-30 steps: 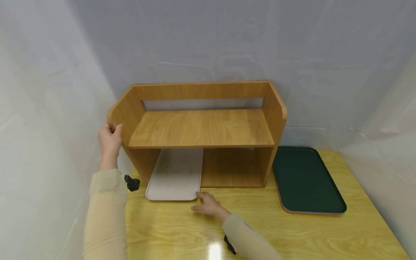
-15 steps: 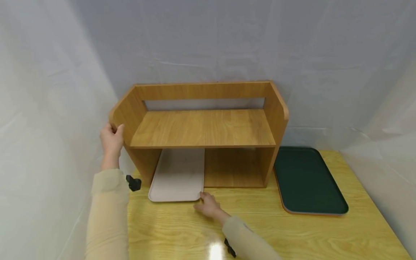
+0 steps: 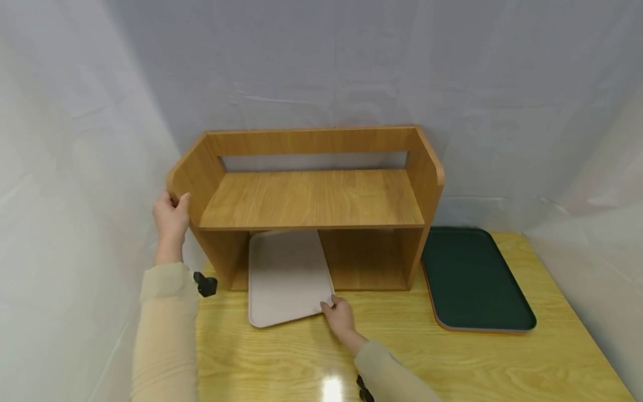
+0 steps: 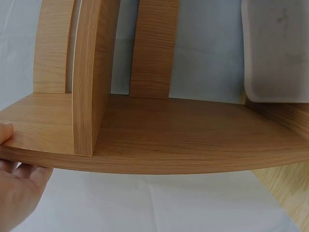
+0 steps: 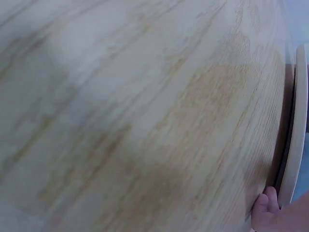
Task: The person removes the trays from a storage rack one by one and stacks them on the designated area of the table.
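Observation:
A pale pinkish-grey tray (image 3: 288, 276) lies in the lower left part of a wooden desk shelf (image 3: 311, 198), turned askew, its front sticking out past the base. My right hand (image 3: 342, 324) pinches the tray's front right corner between thumb and fingers. In the right wrist view, that hand (image 5: 285, 216) is at the tray's rim, partly cut off by the frame. My left hand (image 3: 172, 220) grips the front edge of the shelf's left side panel. The left wrist view has its thumb on one face of the panel (image 4: 159, 140) and fingers on the other.
A dark green tray (image 3: 477, 279) lies right of the shelf, with an orange rim showing beneath it. All stand on a yellow wood-grain table (image 3: 281, 363). White sheeting (image 3: 321, 67) hangs behind and at both sides.
The pale tray has come forward and right and turned, uncovering some shelf base at its left. My right hand has moved right with the corner, fingers now closed on it. The left hand stays put.

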### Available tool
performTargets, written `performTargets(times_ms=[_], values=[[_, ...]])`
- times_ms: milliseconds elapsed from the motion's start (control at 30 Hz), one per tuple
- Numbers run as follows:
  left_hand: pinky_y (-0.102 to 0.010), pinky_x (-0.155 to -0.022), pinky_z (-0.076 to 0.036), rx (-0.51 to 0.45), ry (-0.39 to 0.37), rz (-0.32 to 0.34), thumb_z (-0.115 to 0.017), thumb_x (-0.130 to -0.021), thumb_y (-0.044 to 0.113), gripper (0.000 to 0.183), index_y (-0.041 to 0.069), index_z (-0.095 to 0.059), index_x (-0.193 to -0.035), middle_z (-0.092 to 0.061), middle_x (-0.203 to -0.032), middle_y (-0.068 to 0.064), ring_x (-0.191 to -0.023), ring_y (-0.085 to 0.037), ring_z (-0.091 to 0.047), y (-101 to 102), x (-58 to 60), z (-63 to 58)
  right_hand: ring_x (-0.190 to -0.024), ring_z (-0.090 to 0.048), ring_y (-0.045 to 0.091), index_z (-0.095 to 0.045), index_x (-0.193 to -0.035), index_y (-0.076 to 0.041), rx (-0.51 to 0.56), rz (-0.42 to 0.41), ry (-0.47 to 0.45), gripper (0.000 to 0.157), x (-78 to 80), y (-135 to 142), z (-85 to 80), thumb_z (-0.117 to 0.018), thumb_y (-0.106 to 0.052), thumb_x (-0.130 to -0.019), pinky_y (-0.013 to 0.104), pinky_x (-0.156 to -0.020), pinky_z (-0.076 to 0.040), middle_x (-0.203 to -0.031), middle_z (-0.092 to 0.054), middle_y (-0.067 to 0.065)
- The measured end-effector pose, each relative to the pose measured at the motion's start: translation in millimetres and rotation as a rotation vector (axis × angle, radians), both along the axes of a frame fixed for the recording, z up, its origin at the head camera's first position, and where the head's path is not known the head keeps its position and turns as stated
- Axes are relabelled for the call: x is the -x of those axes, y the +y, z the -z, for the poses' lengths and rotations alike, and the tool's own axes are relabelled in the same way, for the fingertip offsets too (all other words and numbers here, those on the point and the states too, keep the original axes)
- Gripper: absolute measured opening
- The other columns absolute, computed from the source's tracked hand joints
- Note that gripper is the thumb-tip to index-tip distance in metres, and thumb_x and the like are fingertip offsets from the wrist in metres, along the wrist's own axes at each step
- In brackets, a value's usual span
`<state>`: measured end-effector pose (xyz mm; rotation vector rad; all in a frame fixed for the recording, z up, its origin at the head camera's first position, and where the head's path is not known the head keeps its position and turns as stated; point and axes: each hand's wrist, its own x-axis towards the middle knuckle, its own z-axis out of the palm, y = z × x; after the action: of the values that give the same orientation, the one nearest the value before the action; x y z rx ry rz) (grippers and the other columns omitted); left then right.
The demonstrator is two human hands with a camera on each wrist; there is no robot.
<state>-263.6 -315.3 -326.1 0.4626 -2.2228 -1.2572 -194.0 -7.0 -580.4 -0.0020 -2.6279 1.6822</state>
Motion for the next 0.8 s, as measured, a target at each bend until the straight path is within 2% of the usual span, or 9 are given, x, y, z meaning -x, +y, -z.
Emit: performTargets(times_ms=[133,233,400,500,633,800], values=[[-0.021,-0.048,-0.03,0.006,0.006,-0.005,-0.049,-0.089,0.025,0.025,0.007,-0.036,-0.076,-0.035,-0.071,-0.004,-0.058,-0.01,-0.034,0.4,1.0,0.8,-0.098,-0.053,0.034,-0.051,-0.109,0.016,0.06,0.13,-0.004,0.042,1.4,7.1,0.6,-0.061,-0.013,-0.081,0.041,-0.08,-0.044,-0.107,-0.054,0.028],[-0.021,-0.048,-0.029,0.001,0.01,-0.004,-0.049,-0.089,0.024,0.025,0.008,-0.036,-0.076,-0.034,-0.07,-0.004,-0.058,-0.01,-0.034,0.8,1.5,0.9,-0.103,-0.05,0.035,-0.053,-0.108,0.015,0.108,0.211,-0.012,0.04,2.6,11.4,1.4,-0.062,-0.011,-0.08,0.042,-0.083,-0.042,-0.11,-0.053,0.028],[-0.02,-0.047,-0.029,0.001,0.01,-0.001,-0.049,-0.089,0.024,0.025,0.007,-0.036,-0.076,-0.035,-0.07,-0.005,-0.058,-0.01,-0.034,2.0,0.9,0.4,-0.095,-0.053,0.033,-0.054,-0.107,0.013,0.212,0.311,0.002,0.036,2.0,13.6,5.0,-0.063,-0.005,-0.077,0.041,-0.079,-0.044,-0.104,-0.056,0.027],[-0.019,-0.048,-0.03,-0.001,0.011,0.0,-0.049,-0.09,0.025,0.024,0.007,-0.037,-0.077,-0.035,-0.071,-0.005,-0.059,-0.009,-0.034,3.0,0.0,-0.4,-0.087,-0.054,0.029,-0.045,-0.117,0.012,0.387,0.307,-0.043,0.043,-0.6,12.5,7.4,-0.061,-0.002,-0.079,0.038,-0.07,-0.047,-0.103,-0.053,0.028],[-0.019,-0.047,-0.03,-0.011,0.013,0.003,-0.049,-0.09,0.025,0.024,0.008,-0.037,-0.077,-0.035,-0.071,-0.004,-0.058,-0.009,-0.034,2.9,-0.5,-0.7,-0.074,-0.056,0.022,-0.026,-0.132,0.005,0.631,0.268,-0.142,0.061,-4.4,10.2,10.8,-0.059,-0.001,-0.081,0.031,-0.058,-0.05,-0.1,-0.05,0.028],[-0.02,-0.047,-0.029,-0.02,0.028,0.003,-0.049,-0.089,0.023,0.024,0.008,-0.037,-0.076,-0.035,-0.069,-0.003,-0.057,-0.009,-0.034,2.9,-0.5,0.1,-0.075,-0.058,0.021,-0.011,-0.138,-0.001,0.759,0.184,-0.177,0.074,-5.2,8.2,15.3,-0.059,0.003,-0.08,0.032,-0.058,-0.05,-0.108,-0.048,0.031]])
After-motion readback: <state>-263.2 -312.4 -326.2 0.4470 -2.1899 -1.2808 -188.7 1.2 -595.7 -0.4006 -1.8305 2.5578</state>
